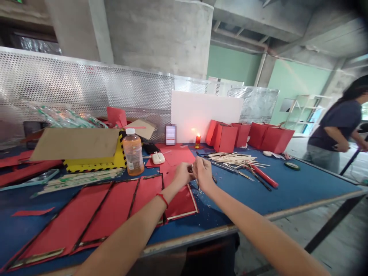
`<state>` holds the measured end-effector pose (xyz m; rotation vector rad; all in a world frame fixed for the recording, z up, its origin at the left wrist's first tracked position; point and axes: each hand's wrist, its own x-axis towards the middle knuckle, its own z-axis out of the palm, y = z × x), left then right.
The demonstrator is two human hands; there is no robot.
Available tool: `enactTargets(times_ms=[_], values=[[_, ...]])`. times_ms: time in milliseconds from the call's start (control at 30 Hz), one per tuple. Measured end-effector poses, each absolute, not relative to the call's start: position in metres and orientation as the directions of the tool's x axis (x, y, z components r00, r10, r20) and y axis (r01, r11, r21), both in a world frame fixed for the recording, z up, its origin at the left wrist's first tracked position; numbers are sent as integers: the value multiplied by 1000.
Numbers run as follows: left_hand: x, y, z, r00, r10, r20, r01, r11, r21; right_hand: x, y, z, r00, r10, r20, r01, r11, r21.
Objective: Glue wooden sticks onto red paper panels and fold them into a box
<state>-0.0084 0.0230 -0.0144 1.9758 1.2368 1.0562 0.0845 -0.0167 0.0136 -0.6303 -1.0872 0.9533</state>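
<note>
My left hand (184,174), with a red cord on its wrist, is closed and meets my right hand (203,172) above the blue table. My right hand is closed too. Whatever small thing their fingers pinch is mostly hidden; a thin dark tip shows below. Under and beside them lies a red paper panel (179,205), edged with pale and dark strips. More red panels (116,205) with dark borders stretch to the left. Just right of the hands is a pile of thin wooden sticks (234,159). A lit red candle (197,141) stands behind them.
A bottle of orange drink (132,153) and a white earphone case (158,158) stand left of the hands. A phone (170,135) leans upright at the back. Red paper boxes (225,138) and a red rod (264,176) are rightward. A person (335,122) stands beyond the table.
</note>
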Motion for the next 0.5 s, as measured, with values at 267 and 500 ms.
enactTargets(times_ms=[267, 500], values=[[-6, 23, -15, 238, 917, 319, 417, -393, 819, 88, -18, 14, 145, 869, 473, -261, 495, -829], [-8, 20, -11, 263, 912, 315, 413, -402, 817, 87, -18, 15, 199, 860, 470, -249, 508, -825]])
